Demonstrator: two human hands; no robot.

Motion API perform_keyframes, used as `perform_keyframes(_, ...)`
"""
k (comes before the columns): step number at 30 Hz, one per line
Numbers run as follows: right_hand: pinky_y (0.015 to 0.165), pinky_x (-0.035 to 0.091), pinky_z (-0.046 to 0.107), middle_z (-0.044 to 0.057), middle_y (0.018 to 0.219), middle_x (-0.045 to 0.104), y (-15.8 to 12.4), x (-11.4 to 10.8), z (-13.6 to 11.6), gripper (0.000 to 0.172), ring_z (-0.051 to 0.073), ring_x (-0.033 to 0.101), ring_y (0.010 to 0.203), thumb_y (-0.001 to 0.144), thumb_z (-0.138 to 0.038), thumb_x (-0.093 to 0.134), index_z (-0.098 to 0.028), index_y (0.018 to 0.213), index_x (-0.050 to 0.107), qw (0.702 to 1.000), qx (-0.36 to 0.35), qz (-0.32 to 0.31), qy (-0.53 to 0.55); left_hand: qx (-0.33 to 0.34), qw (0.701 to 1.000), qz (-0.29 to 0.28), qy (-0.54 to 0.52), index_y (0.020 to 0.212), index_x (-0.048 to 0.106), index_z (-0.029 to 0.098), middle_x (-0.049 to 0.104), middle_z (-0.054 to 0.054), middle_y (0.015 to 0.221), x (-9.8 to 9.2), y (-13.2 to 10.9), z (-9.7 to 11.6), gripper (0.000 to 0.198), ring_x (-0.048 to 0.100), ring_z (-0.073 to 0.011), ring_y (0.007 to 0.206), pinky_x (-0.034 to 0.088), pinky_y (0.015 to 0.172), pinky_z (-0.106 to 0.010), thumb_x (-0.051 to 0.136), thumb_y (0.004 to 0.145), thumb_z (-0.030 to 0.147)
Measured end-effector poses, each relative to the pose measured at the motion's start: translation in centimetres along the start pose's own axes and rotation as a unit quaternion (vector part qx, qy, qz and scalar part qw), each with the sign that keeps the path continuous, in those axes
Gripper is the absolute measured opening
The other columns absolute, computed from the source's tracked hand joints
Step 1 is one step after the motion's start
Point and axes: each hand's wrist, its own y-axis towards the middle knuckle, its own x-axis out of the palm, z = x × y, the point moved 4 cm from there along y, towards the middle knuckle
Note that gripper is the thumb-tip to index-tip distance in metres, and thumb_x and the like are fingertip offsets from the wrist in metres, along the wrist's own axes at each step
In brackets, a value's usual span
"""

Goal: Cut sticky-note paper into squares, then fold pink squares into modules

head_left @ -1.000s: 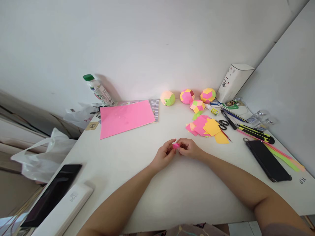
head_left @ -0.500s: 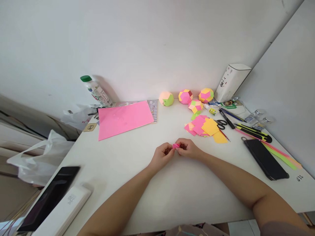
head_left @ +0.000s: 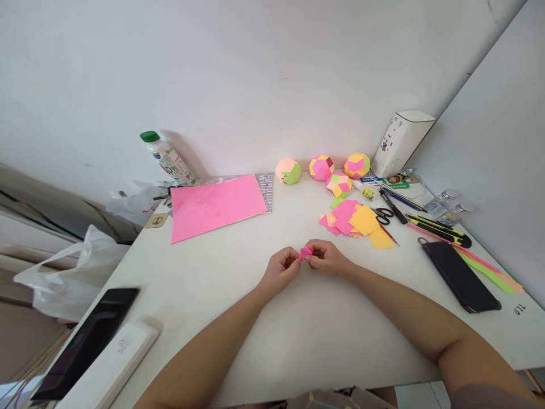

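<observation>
A small folded piece of pink paper [head_left: 306, 251] is pinched between my two hands above the white table [head_left: 238, 318]. My left hand [head_left: 280, 269] is closed, thumb and forefinger at the paper's left edge. On the other side, my right hand [head_left: 327, 258] grips it between thumb and fingers. Beyond my right hand lies a loose pile of pink, yellow and green paper pieces [head_left: 365, 219]. Black-handled scissors [head_left: 384, 215] rest beside that pile. The paper's finer folds are too small to make out.
Several multicoloured paper balls [head_left: 321, 167] stand along the wall. A pink sheet [head_left: 219, 207] lies at the back left, near a bottle with a green cap [head_left: 168, 159]. At right are a box cutter [head_left: 443, 230] and a black phone [head_left: 462, 276]; at left, a white box [head_left: 114, 363].
The pink paper has been turned slightly between my fingers, and more of its face shows. Both hands stay in nearly the same place.
</observation>
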Motion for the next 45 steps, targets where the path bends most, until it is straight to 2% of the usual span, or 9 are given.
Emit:
perform_keyframes(9,0.052,0.037,0.024,-0.003,0.057,0.051,0.08,-0.36,0.14,0.018,0.011,0.048,0.054,0.078,-0.034,0.061,-0.018,0.074,0.055,1.000,0.021,0.002,0.009,-0.021,0.998,-0.015,-0.055,0.076,0.051,0.018,0.044,0.005,0.057,-0.05,-0.06,-0.16,0.004,0.039,-0.0086,0.053,0.030,0.052,-0.021,0.050,0.076,0.022)
perform_keyframes(19,0.053,0.040,0.023,-0.002,0.065,0.052,0.08,-0.36,0.39,0.025,0.011,0.051,0.057,0.079,-0.042,0.063,-0.017,0.077,0.057,1.000,0.012,-0.005,0.026,-0.003,0.999,-0.019,-0.040,0.075,0.051,0.017,0.044,0.004,0.057,-0.08,0.07,-0.64,0.024,0.037,-0.0081,0.052,0.029,0.051,-0.021,0.051,0.086,0.038)
perform_keyframes(24,0.053,0.040,0.024,-0.001,0.066,0.052,0.10,-0.40,0.13,0.027,0.011,0.051,0.056,0.085,-0.043,0.055,-0.017,0.077,0.059,1.000,-0.024,-0.011,0.012,0.000,0.999,-0.009,-0.038,0.076,0.052,0.017,0.043,0.005,0.055,-0.11,0.04,-0.52,0.025,0.037,-0.0079,0.051,0.029,0.050,-0.021,0.052,0.086,0.040)
perform_keyframes(29,0.052,0.041,0.025,0.001,0.073,0.056,0.10,-0.58,0.22,0.027,0.011,0.052,0.055,0.089,-0.039,0.050,-0.017,0.080,0.063,0.999,-0.038,0.017,-0.015,0.002,0.999,-0.009,-0.050,0.076,0.052,0.017,0.045,0.004,0.057,-0.13,-0.04,-0.40,0.025,0.038,-0.0081,0.052,0.030,0.051,-0.021,0.051,0.087,0.039)
perform_keyframes(35,0.051,0.040,0.025,0.001,0.073,0.056,0.18,-0.44,-0.02,0.027,0.010,0.051,0.054,0.087,-0.038,0.052,-0.017,0.073,0.062,0.997,-0.062,0.010,-0.038,-0.003,0.998,-0.004,-0.059,0.068,0.049,0.017,0.046,0.004,0.055,-0.12,0.01,-0.24,0.034,0.040,-0.0086,0.052,0.032,0.052,-0.022,0.047,0.089,0.044)
perform_keyframes(45,0.050,0.040,0.024,0.000,0.071,0.056,0.13,-0.38,0.00,0.021,0.010,0.051,0.055,0.083,-0.035,0.058,-0.017,0.073,0.061,0.999,-0.039,0.006,-0.021,-0.021,0.998,0.021,-0.061,0.066,0.051,0.017,0.047,0.003,0.053,-0.25,0.12,-0.58,0.036,0.041,-0.0087,0.050,0.033,0.050,-0.022,0.049,0.087,0.046)
